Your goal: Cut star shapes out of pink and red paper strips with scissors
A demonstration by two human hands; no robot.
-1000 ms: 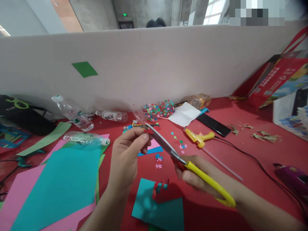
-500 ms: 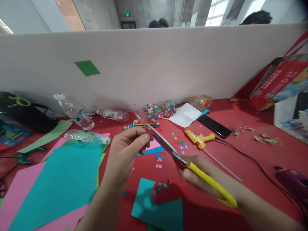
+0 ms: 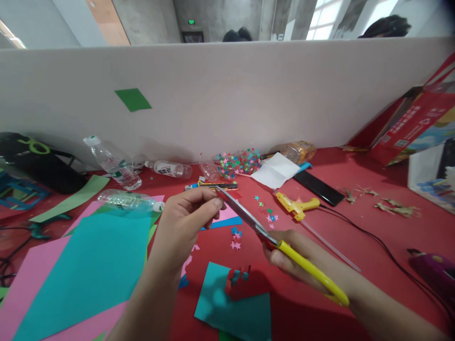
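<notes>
My right hand (image 3: 289, 253) is closed round the yellow handle of a pair of scissors (image 3: 309, 270), whose blades point up and left. The blade tips reach the fingers of my left hand (image 3: 192, 213), which is closed in a pinch. What lies between its thumb and forefinger is too small or hidden to make out. Below the hands is a teal paper sheet (image 3: 232, 310) with a piece cut from its upper right. Small dark cut scraps (image 3: 235, 277) lie by that notch. Pink and blue paper stars (image 3: 236, 239) are on the red table between my hands.
To the left lie large teal sheets (image 3: 95, 265) over pink ones, and a clear bottle (image 3: 128, 200). A yellow glue gun (image 3: 296, 204) with its cord, a black phone (image 3: 319, 187) and a white paper (image 3: 275, 170) are to the right. A white partition (image 3: 227, 94) stands behind.
The view has shifted slightly, so the background sits a little to the right. Pink and blue scraps beside my left wrist show more now. Both hands keep nearly the same pose.
</notes>
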